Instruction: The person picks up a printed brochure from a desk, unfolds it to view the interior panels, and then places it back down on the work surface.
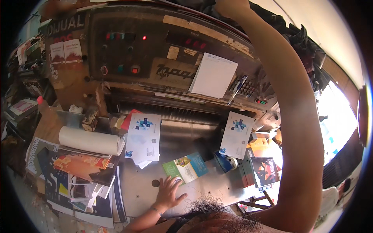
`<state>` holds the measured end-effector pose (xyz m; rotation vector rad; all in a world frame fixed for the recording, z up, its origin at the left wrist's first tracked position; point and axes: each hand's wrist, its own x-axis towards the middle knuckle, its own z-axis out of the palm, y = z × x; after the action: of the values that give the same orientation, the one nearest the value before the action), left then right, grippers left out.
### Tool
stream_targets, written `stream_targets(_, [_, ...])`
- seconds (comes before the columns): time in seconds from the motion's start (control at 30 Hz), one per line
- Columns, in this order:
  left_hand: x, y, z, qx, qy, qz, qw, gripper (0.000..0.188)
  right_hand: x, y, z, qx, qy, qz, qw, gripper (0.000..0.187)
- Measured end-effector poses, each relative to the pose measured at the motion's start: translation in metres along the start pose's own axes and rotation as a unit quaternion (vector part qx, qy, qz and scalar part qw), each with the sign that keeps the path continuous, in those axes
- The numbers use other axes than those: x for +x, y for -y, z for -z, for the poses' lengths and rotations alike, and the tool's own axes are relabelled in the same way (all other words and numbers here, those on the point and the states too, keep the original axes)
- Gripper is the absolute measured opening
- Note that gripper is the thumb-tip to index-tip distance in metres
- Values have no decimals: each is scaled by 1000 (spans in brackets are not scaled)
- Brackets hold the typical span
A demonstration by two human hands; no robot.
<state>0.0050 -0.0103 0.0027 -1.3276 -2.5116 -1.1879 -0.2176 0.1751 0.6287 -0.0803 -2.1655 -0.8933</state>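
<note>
My left hand (pixel 169 195) is open on the metal table, its fingers apart and the fingertips touching the near left corner of a green, white and blue booklet (pixel 186 167). My right arm curves up along the right side to the far top edge. There my right hand (pixel 230 7) reaches over the top of the machine, with its fingers out of sight. Two white printed sheets with blue square patterns, a left sheet (pixel 143 134) and a right sheet (pixel 236 132), lie on either side beyond the booklet.
The old machine's panel (pixel 116 54) spans the far side, with lit displays, buttons and a keypad (pixel 245 87). A white paper pad (pixel 213 75) and a pen (pixel 237 90) lie on it. Left are a paper roll (pixel 89 140) and stacked prints; a tape roll (pixel 232 163) sits right.
</note>
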Motion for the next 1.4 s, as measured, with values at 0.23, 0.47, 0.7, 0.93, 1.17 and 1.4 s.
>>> stream_targets(0.23, [9, 2, -3, -6, 1, 3, 1000, 76, 12, -4, -18, 46, 99, 49, 993, 41])
stream_targets(0.47, [5, 5, -5, 0, -11, 14, 1000, 74, 12, -23, 13, 368, -1, 136, 920, 57])
stream_targets(0.7, [-4, 0, -5, 11, -5, 15, 1000, 75, -64, -6, 74, 319, -9, 149, 936, 58])
stream_targets(0.93, [-1, 2, -8, 32, -34, -15, 999, 76, -173, -23, 128, 271, 15, 559, 784, 80])
stream_targets(1.17, [4, 8, -21, 34, -15, -14, 999, 80, -384, -24, 90, 619, 69, 72, 779, 70])
stream_targets(1.4, [3, -2, -16, 130, 26, -12, 991, 90, -638, 49, -13, 566, 252, -295, 727, 54])
